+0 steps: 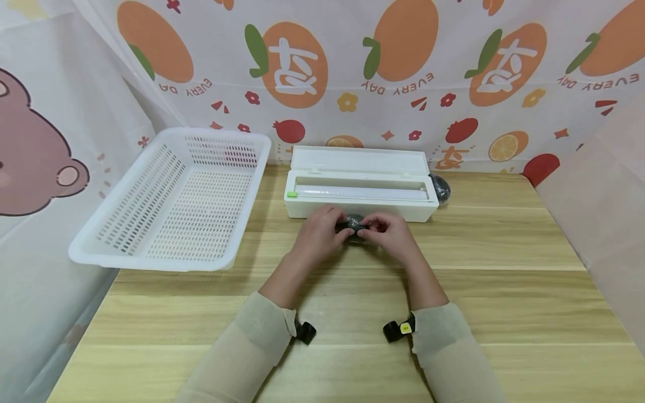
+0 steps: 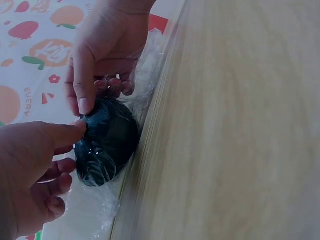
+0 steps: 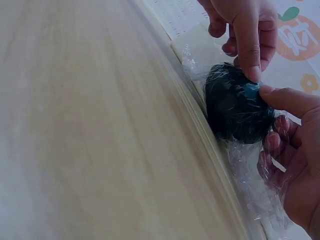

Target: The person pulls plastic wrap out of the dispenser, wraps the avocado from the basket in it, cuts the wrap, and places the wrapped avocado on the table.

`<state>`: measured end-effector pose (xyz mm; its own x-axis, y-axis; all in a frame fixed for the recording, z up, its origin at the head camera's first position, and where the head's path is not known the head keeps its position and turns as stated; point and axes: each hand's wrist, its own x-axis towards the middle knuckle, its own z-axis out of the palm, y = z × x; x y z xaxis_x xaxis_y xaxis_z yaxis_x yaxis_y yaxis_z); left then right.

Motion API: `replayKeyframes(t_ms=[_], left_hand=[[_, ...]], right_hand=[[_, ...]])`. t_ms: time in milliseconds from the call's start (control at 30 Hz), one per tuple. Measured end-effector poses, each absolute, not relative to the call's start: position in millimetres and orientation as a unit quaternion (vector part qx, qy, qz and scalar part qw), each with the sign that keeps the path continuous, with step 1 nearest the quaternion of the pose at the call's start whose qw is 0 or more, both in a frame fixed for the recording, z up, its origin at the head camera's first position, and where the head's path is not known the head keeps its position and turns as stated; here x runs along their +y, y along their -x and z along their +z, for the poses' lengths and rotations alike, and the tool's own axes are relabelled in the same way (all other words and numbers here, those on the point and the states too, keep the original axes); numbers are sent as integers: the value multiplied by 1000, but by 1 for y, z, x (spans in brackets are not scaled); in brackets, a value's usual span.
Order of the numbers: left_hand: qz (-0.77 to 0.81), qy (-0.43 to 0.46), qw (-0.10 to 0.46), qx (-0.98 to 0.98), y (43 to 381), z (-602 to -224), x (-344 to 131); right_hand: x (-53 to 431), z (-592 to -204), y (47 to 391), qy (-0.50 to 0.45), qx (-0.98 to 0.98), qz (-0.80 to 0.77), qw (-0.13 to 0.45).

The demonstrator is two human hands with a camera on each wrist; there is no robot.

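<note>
A dark, rounded, avocado-like thing in clear cling film (image 1: pixel 355 223) lies on the table, close against the front of a white film dispenser (image 1: pixel 363 210). My left hand (image 1: pixel 318 234) is at its left side, thumb on the film and the other fingers curled beside it. On the opposite side, my right hand (image 1: pixel 392 235) pinches at the wrap with thumb and fingers. Loose cling film (image 3: pixel 247 175) trails around the right fingers in the right wrist view. Both thumbs nearly meet on top of the dark thing (image 2: pixel 111 142), as the left wrist view shows.
The dispenser's lid (image 1: pixel 358 161) stands raised, showing a film roll (image 1: pixel 360 192) and a green slider (image 1: pixel 292 195). Behind its right end sits another dark wrapped thing (image 1: pixel 440 188). A white slotted basket (image 1: pixel 237 224) stands at left. Printed cloth (image 1: pixel 342 67) hangs behind the table.
</note>
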<state>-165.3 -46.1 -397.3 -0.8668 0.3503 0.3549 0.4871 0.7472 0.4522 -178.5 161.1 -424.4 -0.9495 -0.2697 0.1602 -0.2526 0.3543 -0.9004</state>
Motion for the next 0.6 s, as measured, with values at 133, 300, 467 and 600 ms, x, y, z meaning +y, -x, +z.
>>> replayKeyframes(t_ms=[133,300,467,600], left_hand=[[-273,228,99,-929,166,-398,-46],[-275,211,54,-937,167,-397,-45],[-261,210,51,-941,167,-397,-44],[-249,217,64,-942,167,-398,-44]], right_hand=[[161,-427,178,170,810,-562,-1],[159,-426,177,200,829,-522,-17],[156,-424,175,233,862,-448,-52],[154,-425,173,257,865,-420,-97]])
